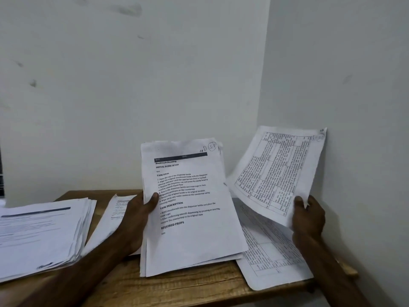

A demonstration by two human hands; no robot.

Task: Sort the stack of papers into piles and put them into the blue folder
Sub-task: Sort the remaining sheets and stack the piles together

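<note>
1. The desk [199,284] sits in a wall corner and carries everything. Its bare wood shows along the near edge, so you have room there if you need another pile.
2. The left pile [39,235] is the thickest one. It lies flat at the desk's left end with its edges fanned, well clear of your hands, and looks like one finished category.
3. The stack [190,218] is in your left hand, tilted up towards you with its bottom edge at or just above the desk. Held that way, the top page's headings are readable, which is what you need to decide where it goes.
4. The right pile [272,262] lies flat on the desk's right end, partly over the near edge. It shows printed tables, so it probably collects the table sheets.
5. The sheet [276,171] in your right hand is in the air above the right pile. It also bears a table, so that pile is likely its place.
6. A loose page [108,220] lies between the left pile and the stack, partly hidden by your left forearm.
7. Your left hand [137,216] grips the stack's left edge, with the thumb on the front and the fingers [152,199] clamped from behind.
8. Your right hand [308,218] pinches the sheet's lower corner, the fingers [298,201] closed on the paper.
9. The blue folder is not in view. Sorting is about midway, I judge, and filing has not begun.
</note>
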